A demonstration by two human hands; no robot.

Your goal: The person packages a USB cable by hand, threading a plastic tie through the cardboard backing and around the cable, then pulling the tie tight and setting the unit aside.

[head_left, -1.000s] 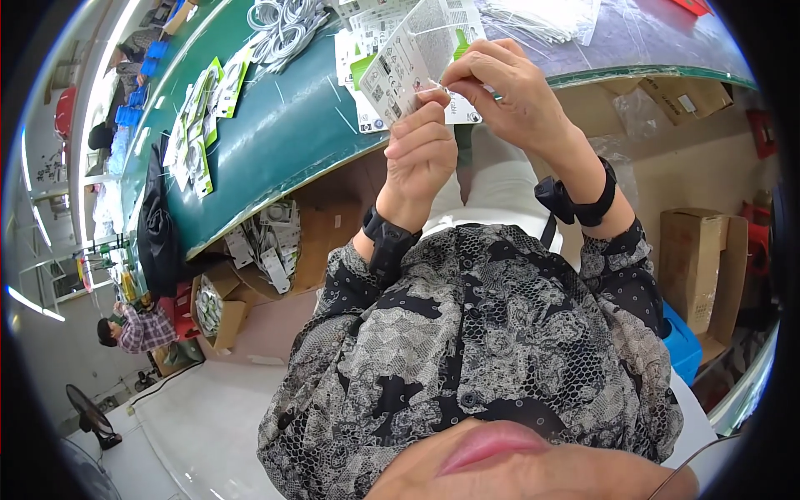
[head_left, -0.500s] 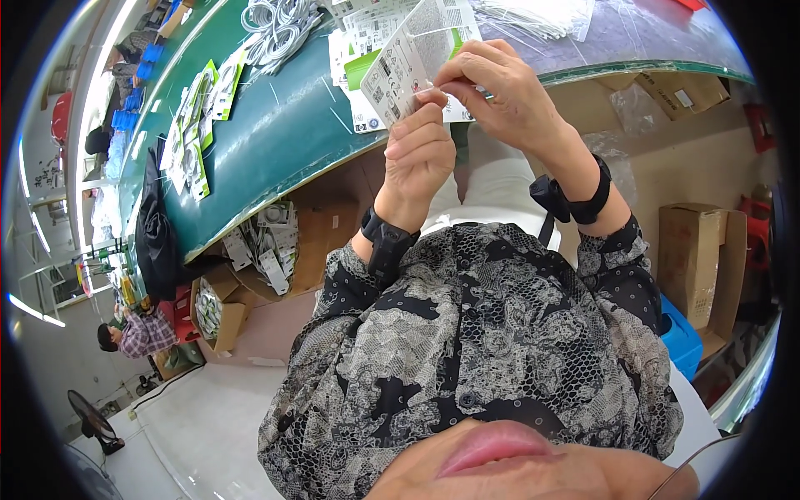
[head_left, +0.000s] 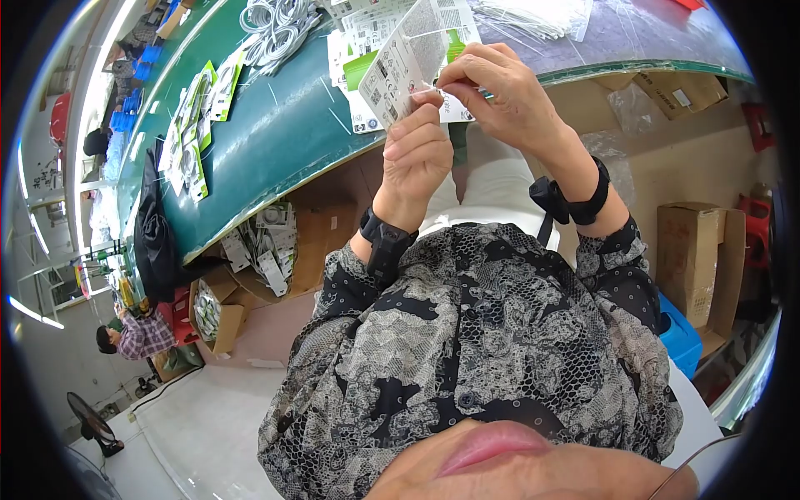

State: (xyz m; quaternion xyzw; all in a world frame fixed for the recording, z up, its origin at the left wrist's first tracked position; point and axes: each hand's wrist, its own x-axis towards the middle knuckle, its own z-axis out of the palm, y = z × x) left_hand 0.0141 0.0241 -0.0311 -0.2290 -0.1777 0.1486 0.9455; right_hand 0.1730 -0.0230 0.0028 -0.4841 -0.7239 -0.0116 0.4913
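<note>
Left hand [head_left: 421, 150] and right hand [head_left: 500, 96] pinching a clear packet [head_left: 408, 58], above green table [head_left: 275, 133], cardboard boxes [head_left: 696, 258] beneath

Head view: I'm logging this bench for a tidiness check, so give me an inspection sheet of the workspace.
Surface: green table, curved by the lens.
Job's things: clear printed packet held up above the table edge.
Clutter: printed packets scattered along the table; clear bags at the far side.
Grippers: left hand and right hand both pinch the packet; dark band on each wrist.
Cables: bundle of white cables on the table.
Surroundings: cardboard boxes on the floor, black bag hanging off the table, a person further off, floor fan.
</note>
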